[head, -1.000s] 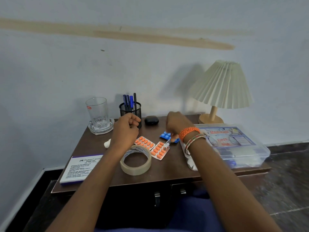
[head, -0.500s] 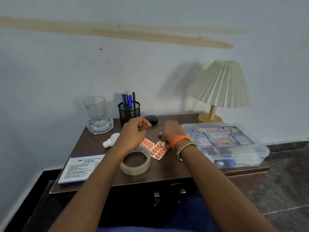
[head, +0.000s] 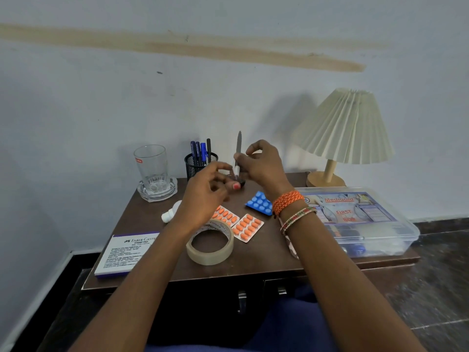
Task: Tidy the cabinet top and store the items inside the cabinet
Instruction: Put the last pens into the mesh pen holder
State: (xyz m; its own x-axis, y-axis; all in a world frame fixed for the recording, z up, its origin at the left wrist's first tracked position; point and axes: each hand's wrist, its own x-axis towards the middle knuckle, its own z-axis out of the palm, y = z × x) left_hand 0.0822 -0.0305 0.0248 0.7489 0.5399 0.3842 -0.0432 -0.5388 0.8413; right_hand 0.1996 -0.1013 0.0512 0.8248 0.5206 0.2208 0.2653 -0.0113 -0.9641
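Above the dark brown cabinet top point(head: 269, 252), a pen held upright.
Right hand point(head: 264, 166) pinches the slim grey-and-white pen point(head: 237, 158), tip down; left hand point(head: 203, 196), fingers loosely spread and holding nothing, sits at its 8 o'clock. Black mesh pen holder point(head: 198, 165) stands at the pen's 9 o'clock; orange pill strips point(head: 247, 227) lie at 6 o'clock.

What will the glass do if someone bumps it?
The glass stands tall and narrow on a small clear dish, so a bump near its rim would probably tip it. It looks empty, so likely light and easy to knock. Being glass, it may well break if it falls off the cabinet top.
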